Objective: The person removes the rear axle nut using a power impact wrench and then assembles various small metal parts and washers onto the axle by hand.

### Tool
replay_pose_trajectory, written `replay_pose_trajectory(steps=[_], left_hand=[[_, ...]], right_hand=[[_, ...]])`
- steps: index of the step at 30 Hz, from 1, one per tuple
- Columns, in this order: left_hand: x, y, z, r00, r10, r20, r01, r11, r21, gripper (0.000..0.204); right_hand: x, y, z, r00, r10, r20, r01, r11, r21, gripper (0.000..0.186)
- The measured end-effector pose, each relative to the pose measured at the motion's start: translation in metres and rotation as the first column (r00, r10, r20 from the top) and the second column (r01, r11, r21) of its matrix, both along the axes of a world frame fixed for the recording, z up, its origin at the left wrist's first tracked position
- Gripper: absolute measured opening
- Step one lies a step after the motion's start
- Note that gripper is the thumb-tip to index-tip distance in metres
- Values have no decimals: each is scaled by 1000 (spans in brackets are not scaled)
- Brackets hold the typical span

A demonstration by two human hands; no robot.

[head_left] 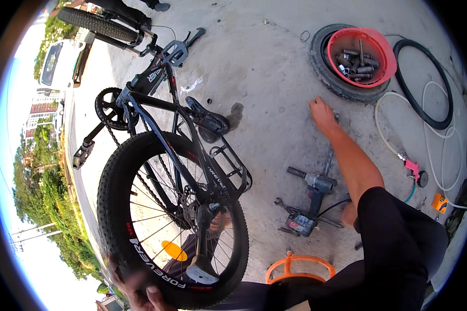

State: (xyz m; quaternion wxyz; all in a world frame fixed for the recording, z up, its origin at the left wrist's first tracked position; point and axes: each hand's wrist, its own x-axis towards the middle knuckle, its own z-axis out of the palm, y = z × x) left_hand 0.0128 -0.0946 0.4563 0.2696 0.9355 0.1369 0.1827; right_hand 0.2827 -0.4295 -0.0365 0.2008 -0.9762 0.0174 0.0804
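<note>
A black bicycle (pixel 166 103) with fat tires is turned over, its saddle (pixel 207 122) and handlebar (pixel 194 39) down against the ground. At the lower left my left hand (pixel 140 296) is closed round the edge of its near tire (pixel 114 207), partly hidden and blurred. My right hand (pixel 324 116) reaches far forward, low over the ground, with nothing visible in its fingers, which look loosely apart. Beside its wrist lies a small metal piece (pixel 337 117). Nearer me are an impact wrench (pixel 316 192) and an open-end wrench (pixel 285 206).
A red bowl-shaped container (pixel 388 54) of metal sockets (pixel 359 65) sits on a loose tire (pixel 321 67). Right of it lie a black inner tube (pixel 446 111), a pale hose (pixel 381 106), a pink-handled air tool (pixel 412 168) and an orange box (pixel 439 203). An orange ring-shaped frame (pixel 270 272) stands near my legs.
</note>
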Motion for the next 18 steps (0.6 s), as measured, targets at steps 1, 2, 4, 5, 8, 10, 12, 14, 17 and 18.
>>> replay_pose_trajectory(steps=[1,2,4,5,8,10,12,14,17,18], left_hand=[[4,-1,-5,999,-11,52,13,1000,-26,49],[7,-1,-4,997,-60,53,56,996,62,45],[9,5,-4,988,-138,71,128,983,128,36],[3,13,-7,984,-148,97,137,983,119,37],[6,9,-13,972,-210,105,189,966,176,36],[1,13,-16,955,-272,121,243,947,211,33],[-4,14,-17,949,-288,131,251,937,242,30],[-10,10,-22,931,-337,143,293,921,257,27],[-3,5,-24,904,-404,141,360,896,260,27],[-3,5,-23,906,-403,131,360,895,265,27]], right_hand=[[-11,1,-1,999,-51,-7,51,999,7,22],[-21,2,-4,995,-101,-12,101,995,9,18],[-41,13,-19,987,-148,-61,154,984,93,17],[-49,17,-21,977,-183,-112,202,962,183,16],[-89,21,-4,935,-350,-52,348,883,314,16],[-103,25,1,800,-433,-415,600,575,556,13],[-119,26,22,740,-417,-529,664,327,672,11],[-137,21,40,673,-350,-651,711,66,700,9],[-138,17,61,629,-373,-682,650,-228,724,8],[-137,25,71,635,-385,-670,677,-142,722,10]])
